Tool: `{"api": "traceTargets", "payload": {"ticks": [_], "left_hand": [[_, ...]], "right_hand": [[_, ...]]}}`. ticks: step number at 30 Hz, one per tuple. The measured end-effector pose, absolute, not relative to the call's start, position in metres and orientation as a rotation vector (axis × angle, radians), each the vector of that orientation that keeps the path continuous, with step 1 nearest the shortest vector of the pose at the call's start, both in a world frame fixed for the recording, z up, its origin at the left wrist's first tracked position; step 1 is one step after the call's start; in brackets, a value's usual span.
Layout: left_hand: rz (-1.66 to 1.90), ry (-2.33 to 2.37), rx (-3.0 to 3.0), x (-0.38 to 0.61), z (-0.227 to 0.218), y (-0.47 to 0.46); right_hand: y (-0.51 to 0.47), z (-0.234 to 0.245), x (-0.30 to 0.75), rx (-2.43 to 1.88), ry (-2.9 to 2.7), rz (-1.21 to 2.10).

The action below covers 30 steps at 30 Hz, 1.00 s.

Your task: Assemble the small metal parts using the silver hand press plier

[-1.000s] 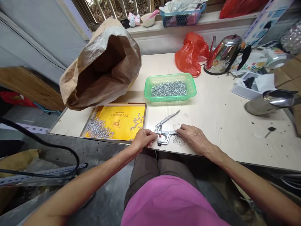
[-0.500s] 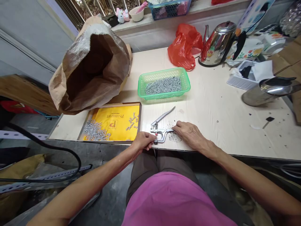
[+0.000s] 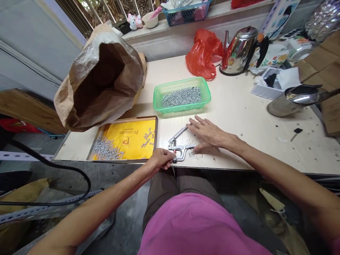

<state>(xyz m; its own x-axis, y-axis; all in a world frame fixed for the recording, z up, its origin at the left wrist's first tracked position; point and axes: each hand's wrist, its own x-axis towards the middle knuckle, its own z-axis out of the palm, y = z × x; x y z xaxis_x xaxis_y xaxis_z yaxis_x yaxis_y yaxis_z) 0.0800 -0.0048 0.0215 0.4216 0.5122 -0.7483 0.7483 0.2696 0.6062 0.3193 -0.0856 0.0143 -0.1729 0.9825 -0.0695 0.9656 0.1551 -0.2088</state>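
The pliers (image 3: 187,147) are pointing their handles (image 3: 179,134) toward your spread right hand (image 3: 205,134).
Your left hand (image 3: 160,158) is pinching beside the head (image 3: 174,160); what, I cannot tell.

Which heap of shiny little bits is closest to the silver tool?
The small scattered heap, on the yellow sheet's right end. The big heap is at the left end; the basket heap sits well behind the silver tool.

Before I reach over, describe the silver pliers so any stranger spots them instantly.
On the pale table, find the green basket of small metal parts. Nearer the table's front edge, between left hand and right hand, lie the silver pliers. Splayed handles and a dark spring distinguish them from the yellow tray's loose pieces.
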Motion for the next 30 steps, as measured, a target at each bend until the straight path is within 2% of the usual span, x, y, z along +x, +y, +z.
{"api": "traceTargets", "payload": {"ticks": [3,15,18,23,30], "left_hand": [[-0.236,1.253,1.381,0.08,0.022,-0.007],[-0.294,1.294,1.43,0.08,0.026,-0.011],[-0.248,1.282,1.756,0.074,0.029,-0.015],[0.165,0.948,2.559,0.085,0.029,-0.022],[-0.075,0.453,2.836,0.135,0.021,-0.007]], "right_hand": [[-0.07,0.01,0.321,-1.96,-2.423,0.405],[-0.074,0.021,0.31,-2.046,-2.405,0.348],[-0.08,0.023,0.306,-2.058,-2.375,0.317],[-0.09,0.026,0.298,-2.058,-2.355,0.281],[-0.101,0.029,0.299,-2.069,-2.327,0.338]]}}
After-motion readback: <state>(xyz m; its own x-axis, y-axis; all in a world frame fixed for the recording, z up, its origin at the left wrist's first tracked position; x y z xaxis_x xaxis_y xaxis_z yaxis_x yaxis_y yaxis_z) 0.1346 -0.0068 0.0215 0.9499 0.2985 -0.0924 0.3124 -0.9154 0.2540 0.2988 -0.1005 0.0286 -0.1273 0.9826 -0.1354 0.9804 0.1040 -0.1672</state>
